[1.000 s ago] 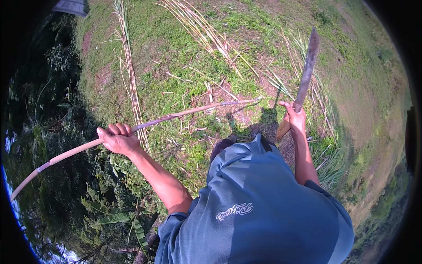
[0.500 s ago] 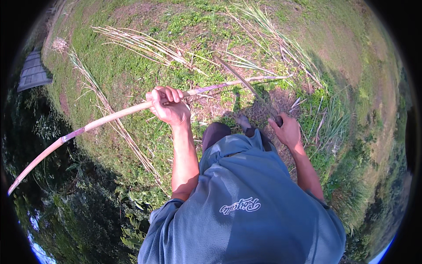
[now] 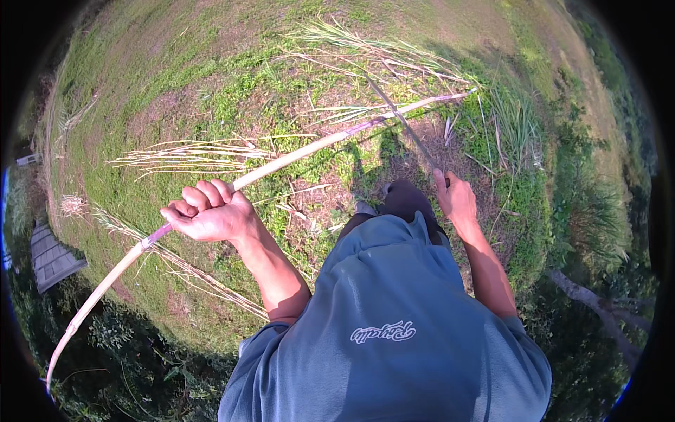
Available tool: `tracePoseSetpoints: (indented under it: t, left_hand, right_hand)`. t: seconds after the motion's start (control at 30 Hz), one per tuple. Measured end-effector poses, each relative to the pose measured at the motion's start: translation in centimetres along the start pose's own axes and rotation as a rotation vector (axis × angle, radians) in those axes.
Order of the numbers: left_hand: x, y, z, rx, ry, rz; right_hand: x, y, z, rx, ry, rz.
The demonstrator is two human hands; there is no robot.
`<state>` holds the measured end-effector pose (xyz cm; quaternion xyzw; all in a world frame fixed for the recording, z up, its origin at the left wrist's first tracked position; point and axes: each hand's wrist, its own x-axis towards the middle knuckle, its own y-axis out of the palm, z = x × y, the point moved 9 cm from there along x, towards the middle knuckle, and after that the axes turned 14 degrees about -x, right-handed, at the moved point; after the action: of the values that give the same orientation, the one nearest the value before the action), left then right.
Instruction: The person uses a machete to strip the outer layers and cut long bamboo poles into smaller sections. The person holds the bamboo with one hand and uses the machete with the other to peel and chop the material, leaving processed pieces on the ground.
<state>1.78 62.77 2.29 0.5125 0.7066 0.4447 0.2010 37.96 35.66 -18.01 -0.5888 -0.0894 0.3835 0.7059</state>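
Observation:
A long, pale, jointed cane stalk (image 3: pixel 302 152) with purple bands slants across from the lower left to the upper right. My left hand (image 3: pixel 213 209) is closed in a fist around it, close to one of the purple bands. In my right hand (image 3: pixel 455 198) is the handle of a machete, mostly covered by my fingers. The thin dark machete blade (image 3: pixel 415 138) points up and left and crosses the stalk near its far right part. Whether the blade touches the stalk, I cannot tell.
Cut stalks (image 3: pixel 190 156) lie in a bundle on the grass ahead left, and another bundle (image 3: pixel 204 281) lies nearer. Leafy cane tops (image 3: pixel 380 49) are piled farther off. Long green leaves (image 3: pixel 517 123) lie at the right. A grey slatted panel (image 3: pixel 53 259) shows at far left.
My left hand now grips farther down and left along the stalk, near the purple band. The blade still crosses the stalk's far part. The whole view has turned somewhat.

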Motion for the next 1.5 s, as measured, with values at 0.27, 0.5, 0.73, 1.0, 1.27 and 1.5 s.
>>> tracePoseSetpoints:
  t: [0.27,0.5,0.73,1.0,1.27,1.5]
  left_hand:
    - [-3.7,6.0,6.4,-0.086,-0.274,0.393]
    - [-10.1,13.5,11.8,-0.174,-0.407,0.649]
    - [-15.7,22.6,17.4,-0.190,-0.383,0.722]
    - [-19.3,30.2,21.8,0.011,-0.216,0.613]
    - [-16.6,28.4,25.0,0.197,0.110,0.230]
    - [-15.3,26.9,31.2,0.281,0.204,0.106]
  right_hand:
    - [-0.8,-3.5,-2.5,-0.072,0.029,0.139]
    - [7.0,-0.3,-14.1,-0.088,0.159,0.118]
    - [12.4,-4.0,-20.8,0.031,0.150,0.059]
    - [21.4,-9.2,-29.1,-0.043,0.152,0.131]
    - [29.3,-5.9,-36.6,0.003,0.395,0.049]
    - [26.0,-14.3,-20.1,0.206,-0.149,-0.049]
